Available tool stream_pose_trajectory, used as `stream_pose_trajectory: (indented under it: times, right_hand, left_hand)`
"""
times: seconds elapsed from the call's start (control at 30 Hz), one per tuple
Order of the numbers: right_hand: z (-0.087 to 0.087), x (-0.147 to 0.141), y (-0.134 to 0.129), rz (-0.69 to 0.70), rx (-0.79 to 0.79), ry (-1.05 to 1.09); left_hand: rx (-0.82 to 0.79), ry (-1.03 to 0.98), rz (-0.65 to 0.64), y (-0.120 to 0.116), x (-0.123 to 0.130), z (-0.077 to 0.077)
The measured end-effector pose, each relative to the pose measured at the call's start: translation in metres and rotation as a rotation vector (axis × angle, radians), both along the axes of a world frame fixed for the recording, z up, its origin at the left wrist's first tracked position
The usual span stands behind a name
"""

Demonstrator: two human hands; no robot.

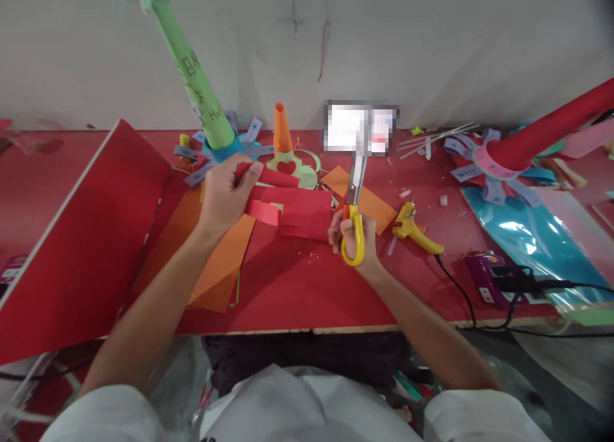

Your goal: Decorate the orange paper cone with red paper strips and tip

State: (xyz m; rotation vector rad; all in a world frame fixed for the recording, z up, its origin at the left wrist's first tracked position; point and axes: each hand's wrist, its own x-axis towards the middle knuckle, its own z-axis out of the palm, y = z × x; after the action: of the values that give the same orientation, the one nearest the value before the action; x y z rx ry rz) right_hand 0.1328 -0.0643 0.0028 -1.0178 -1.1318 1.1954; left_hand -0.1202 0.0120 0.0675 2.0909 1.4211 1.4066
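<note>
Red paper [283,178] is pinched between the thumb and fingers of my left hand [230,189], above the middle of the table. Scissors [355,199] with yellow handles are in my right hand [352,237], their metal blades pointing away from me. Between my hands lies a red sheet [311,213], and a brighter red strip [263,212] sits just below my left hand. Orange paper [367,202] lies behind my right hand. Beyond the red pieces are green paper cutouts [307,175] and an orange paper cone [283,130].
A yellow glue gun [415,229] with a black cable rests at the right. Farther right are a purple power box [484,276] and blue shiny film [537,244]. A green paper tube [194,77] stands back left. A red board [91,237] leans at the left.
</note>
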Motion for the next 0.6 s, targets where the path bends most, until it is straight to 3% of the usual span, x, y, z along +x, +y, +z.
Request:
stream_pose_trajectory:
  times: [0.17, 0.33, 0.6]
  right_hand:
    - [-0.009, 0.001, 0.001, 0.048, -0.004, 0.023]
    - [-0.015, 0.004, 0.000, 0.106, -0.007, -0.023]
    - [-0.011, 0.008, 0.003, 0.037, 0.064, -0.520]
  left_hand:
    - [-0.300, 0.200, 0.122, -0.012, -0.037, -0.028]
    - [-0.419, 0.343, 0.211, -0.011, -0.060, -0.055]
    - [-0.475, 0.696, 0.321, -0.010, -0.069, -0.073]
